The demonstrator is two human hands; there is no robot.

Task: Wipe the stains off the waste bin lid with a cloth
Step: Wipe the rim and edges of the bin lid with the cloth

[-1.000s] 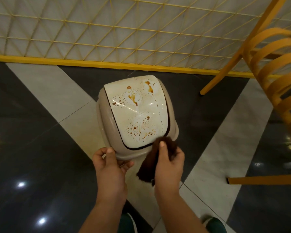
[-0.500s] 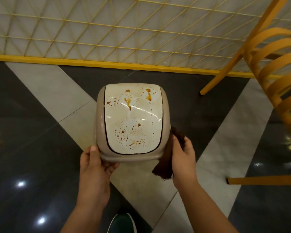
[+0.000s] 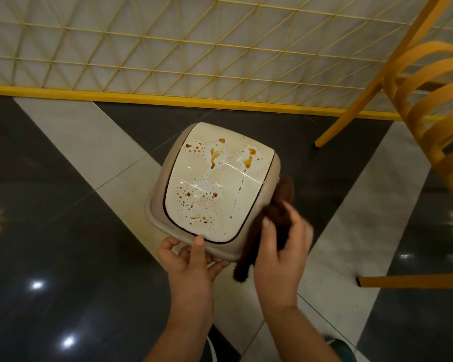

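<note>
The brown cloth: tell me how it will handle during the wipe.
Probably floppy: the brown cloth droops below the right hand that grips it. It looks fuzzy and light, so it should mould to the curved waste bin lid. Bunched as it is, it may need spreading to cover the stains.

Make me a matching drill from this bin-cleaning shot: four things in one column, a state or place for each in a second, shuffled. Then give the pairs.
Things:
1. lid
2. cloth
3. left hand
4. chair leg

States or places:
A. grips the bin's near rim
B. dark brown, held by the right hand at the bin's right side
C. cream, spattered with orange-brown stains
D. yellow, slanting to the floor right of the bin

Pairs: 1-C, 2-B, 3-A, 4-D
</note>
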